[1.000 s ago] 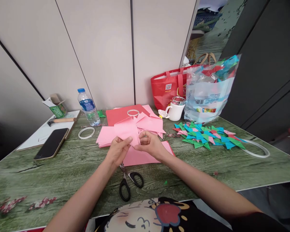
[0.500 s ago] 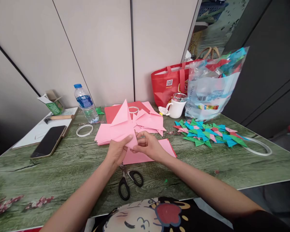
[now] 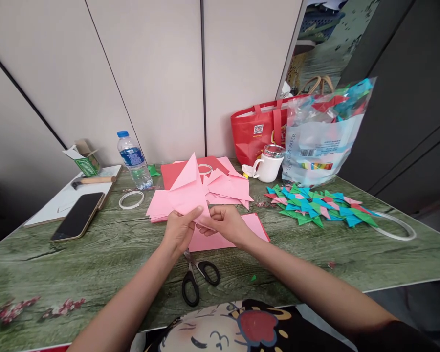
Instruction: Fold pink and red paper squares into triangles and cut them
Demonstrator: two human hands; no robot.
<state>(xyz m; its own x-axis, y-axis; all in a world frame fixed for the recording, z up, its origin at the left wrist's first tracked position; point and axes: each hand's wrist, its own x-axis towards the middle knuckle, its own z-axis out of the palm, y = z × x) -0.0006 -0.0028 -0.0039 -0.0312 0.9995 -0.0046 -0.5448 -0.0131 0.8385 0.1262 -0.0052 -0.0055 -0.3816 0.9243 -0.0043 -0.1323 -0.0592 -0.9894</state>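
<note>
My left hand and my right hand both pinch a pink folded paper sheet, held just above the table with one pointed corner standing up. Under my hands lies a pink paper stack on a red sheet. Behind them spreads a pile of pink folded papers. Black-handled scissors lie on the table just below my wrists.
Folded blue, green and pink triangles lie right of centre beside a white ring. Behind stand a white mug, a plastic bag and a red tote. At left are a water bottle, tape ring, phone, hammer, green box.
A second ago the pink sheet lay flatter between my hands; one corner has since been lifted into an upright point. My hands stayed in about the same spot.
</note>
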